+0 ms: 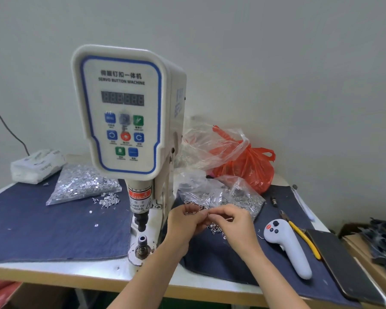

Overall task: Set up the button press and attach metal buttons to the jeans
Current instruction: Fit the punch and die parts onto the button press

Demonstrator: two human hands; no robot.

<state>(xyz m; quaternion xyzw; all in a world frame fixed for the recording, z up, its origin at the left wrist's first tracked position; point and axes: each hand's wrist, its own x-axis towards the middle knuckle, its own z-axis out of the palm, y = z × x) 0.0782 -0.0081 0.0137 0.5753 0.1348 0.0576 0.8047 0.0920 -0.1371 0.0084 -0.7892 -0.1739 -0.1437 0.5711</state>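
Two hands, our left hand and right hand, meet low center of frame, fingers curled pinching small metal buttons right beside the button press, probably sorting one to load; no jeans we can pick out.

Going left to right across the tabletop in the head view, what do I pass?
White folded packet → clear bag of silver studs → white servo button machine → left hand → right hand → grey handheld controller → yellow-handled pliers → dark flat phone.
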